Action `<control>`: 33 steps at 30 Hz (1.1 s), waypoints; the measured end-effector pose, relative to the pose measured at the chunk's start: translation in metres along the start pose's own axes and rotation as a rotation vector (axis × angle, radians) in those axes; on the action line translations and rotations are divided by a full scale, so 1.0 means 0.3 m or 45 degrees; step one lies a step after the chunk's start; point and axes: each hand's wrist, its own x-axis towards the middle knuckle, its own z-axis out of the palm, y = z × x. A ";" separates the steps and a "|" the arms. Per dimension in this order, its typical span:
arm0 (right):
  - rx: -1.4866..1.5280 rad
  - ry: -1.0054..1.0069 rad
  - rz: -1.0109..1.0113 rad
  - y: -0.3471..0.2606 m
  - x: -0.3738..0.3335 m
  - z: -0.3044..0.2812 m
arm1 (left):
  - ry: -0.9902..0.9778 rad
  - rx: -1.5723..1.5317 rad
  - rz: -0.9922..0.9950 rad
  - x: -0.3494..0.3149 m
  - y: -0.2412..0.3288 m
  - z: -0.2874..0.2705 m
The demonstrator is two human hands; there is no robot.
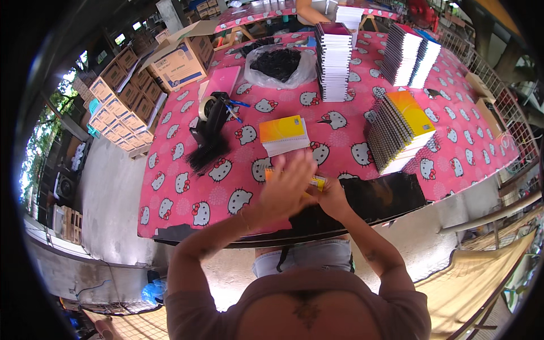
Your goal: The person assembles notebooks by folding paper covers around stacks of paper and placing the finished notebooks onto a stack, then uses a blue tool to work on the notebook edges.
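In the head view, a yellow-and-orange notebook is being handled on the cloth-covered tabletop, near the middle of its near edge. The notebook's right side is being gripped by the right hand, whose thumb and fingers are being pinched together on it. The left hand is being held over the cover with its fingers stretched out, grasping nothing; owing to blur, whether the palm is being pressed down cannot be told. The step in hand is being judged as the steadying or smoothing of this one notebook. Just beyond it, a low stack of yellow-covered notebooks is lying, and a taller spiral-bound stack is standing toward the right edge. A black sheet is lying along the near edge, right of the right hand. For any shifting of the notebook, a firm right-hand pinch seems to be called for, with the left palm being lifted clear and the low stack being left unbumped.
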 end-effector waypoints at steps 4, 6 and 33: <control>0.035 0.067 0.015 0.138 0.022 -0.039 | 0.048 -0.368 -0.026 -0.111 0.098 0.076; -0.016 -0.001 0.043 0.184 0.009 -0.044 | 0.146 -0.349 -0.229 -0.026 0.025 0.108; -0.827 0.523 -0.373 -0.281 -0.053 -0.152 | 0.169 -0.760 -0.330 0.141 0.018 -0.070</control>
